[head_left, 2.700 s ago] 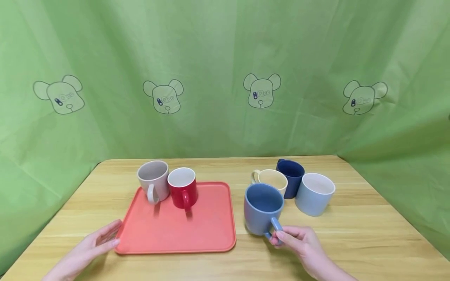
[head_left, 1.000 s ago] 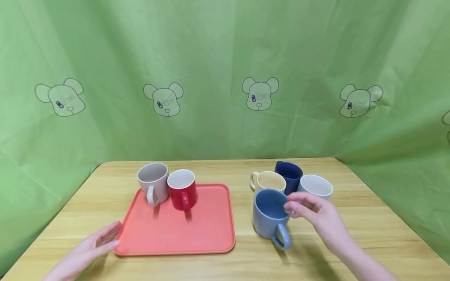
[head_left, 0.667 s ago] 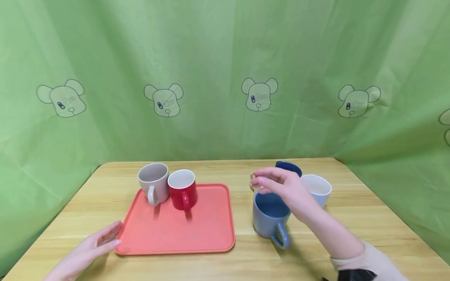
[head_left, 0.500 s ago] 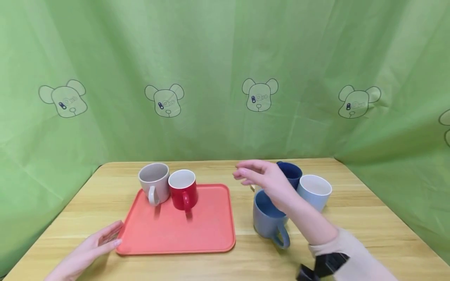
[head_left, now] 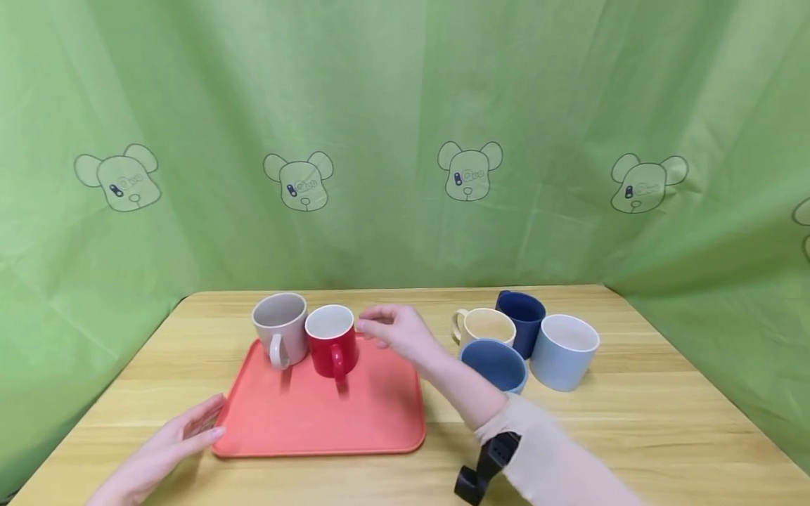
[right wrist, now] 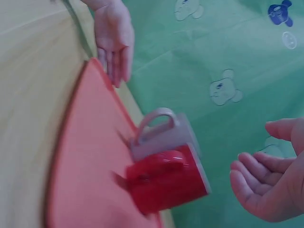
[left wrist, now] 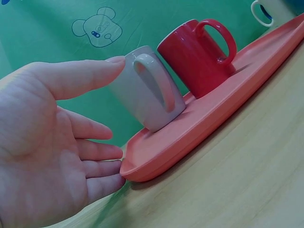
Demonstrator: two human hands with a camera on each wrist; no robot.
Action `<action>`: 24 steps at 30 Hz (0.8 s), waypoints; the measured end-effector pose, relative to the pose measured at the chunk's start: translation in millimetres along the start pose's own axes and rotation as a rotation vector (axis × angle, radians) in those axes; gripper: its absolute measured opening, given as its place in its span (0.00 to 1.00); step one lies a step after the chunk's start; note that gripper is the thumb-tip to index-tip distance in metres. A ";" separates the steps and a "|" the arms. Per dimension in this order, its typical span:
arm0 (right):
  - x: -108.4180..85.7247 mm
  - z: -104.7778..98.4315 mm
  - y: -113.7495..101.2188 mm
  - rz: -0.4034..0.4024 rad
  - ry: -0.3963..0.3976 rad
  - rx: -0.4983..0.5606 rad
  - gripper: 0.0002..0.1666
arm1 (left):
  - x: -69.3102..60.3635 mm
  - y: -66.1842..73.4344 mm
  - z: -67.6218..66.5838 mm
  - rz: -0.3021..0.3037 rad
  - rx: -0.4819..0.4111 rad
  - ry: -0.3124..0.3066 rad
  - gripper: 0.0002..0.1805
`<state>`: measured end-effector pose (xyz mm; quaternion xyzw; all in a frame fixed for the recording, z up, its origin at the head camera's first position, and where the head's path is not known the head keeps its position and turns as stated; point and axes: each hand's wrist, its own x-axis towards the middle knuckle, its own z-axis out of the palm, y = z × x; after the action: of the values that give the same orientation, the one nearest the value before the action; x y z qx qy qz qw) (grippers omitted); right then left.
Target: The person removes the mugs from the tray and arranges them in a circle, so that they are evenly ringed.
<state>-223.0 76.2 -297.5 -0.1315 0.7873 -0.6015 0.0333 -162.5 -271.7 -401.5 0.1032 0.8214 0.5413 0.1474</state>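
My left hand is at the left edge of the coral-red tray. In the left wrist view its straight fingers touch the tray's corner from outside, thumb apart. My right hand hovers just right of the red mug, apart from it, fingers loosely bent and holding nothing. The red mug stands upright on the tray beside a grey mug; both handles point toward me. The right forearm partly covers the blue-grey mug on the table, hiding its lower body and handle.
Right of the tray, a cream mug, a navy mug and a pale blue mug stand close together on the wooden table. A green curtain hangs behind the table's far edge.
The right hand let go of the blue-grey mug's handle, leaving it standing on the table, then moved left over the mugs to beside the red mug. The left hand stayed at the tray.
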 end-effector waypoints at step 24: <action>13.5 62.1 63.9 0.193 -0.003 0.042 0.13 | 0.0 -3.7 -3.1 0.005 -0.022 -0.004 0.37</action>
<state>-233.6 30.0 -374.1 -0.0554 0.7835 -0.6115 0.0950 -163.7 -275.8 -403.7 0.1048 0.8148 0.5504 0.1489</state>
